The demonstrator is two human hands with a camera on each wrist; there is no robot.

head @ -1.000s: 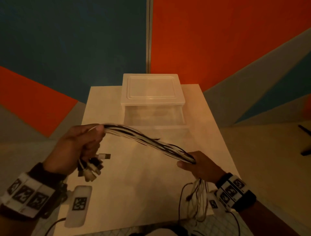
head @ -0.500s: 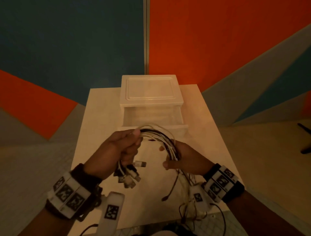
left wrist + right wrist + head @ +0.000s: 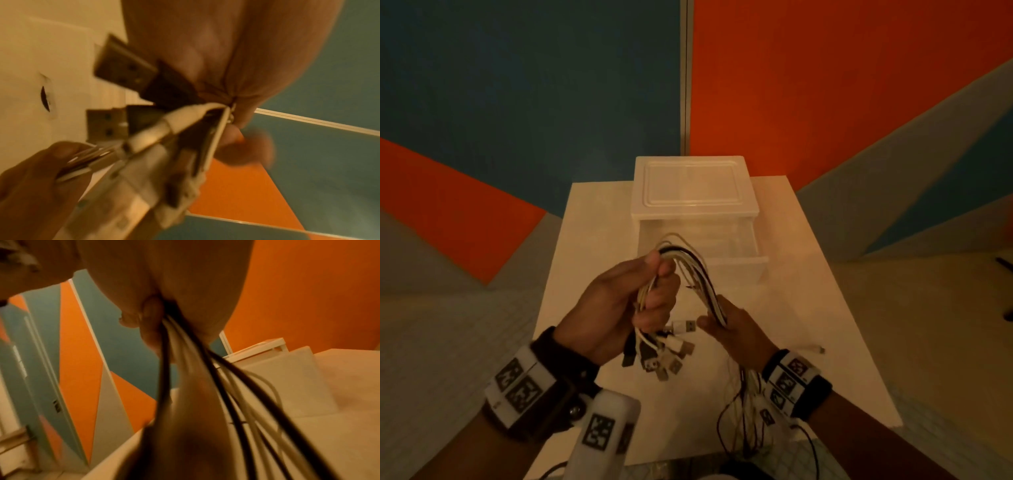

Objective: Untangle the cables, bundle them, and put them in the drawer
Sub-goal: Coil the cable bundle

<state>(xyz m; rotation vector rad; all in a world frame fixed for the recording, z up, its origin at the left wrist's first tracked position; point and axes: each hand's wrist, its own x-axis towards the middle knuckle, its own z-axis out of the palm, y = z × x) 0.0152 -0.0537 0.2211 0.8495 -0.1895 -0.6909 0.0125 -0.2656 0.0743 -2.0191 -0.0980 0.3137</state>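
A bundle of black and white cables (image 3: 695, 270) arches between my two hands above the white table (image 3: 592, 240). My left hand (image 3: 640, 294) grips one end of the bundle in a fist. Several USB plugs (image 3: 671, 356) hang below that fist, and the left wrist view shows these USB plugs (image 3: 123, 71) up close. My right hand (image 3: 726, 325) holds the other side of the arch, and loose cable tails (image 3: 743, 404) dangle under it. In the right wrist view the cables (image 3: 205, 353) run out from the curled fingers. Beyond the hands the clear plastic drawer (image 3: 736, 263) stands pulled out.
The drawer belongs to a small translucent drawer unit (image 3: 691, 188) at the far end of the table. One small white connector (image 3: 816, 349) lies on the table to the right. A white device (image 3: 602, 435) with a marker sits at the near left edge.
My hands have come together, folding the once stretched bundle into a tight arch. Both hands rose toward the drawer.
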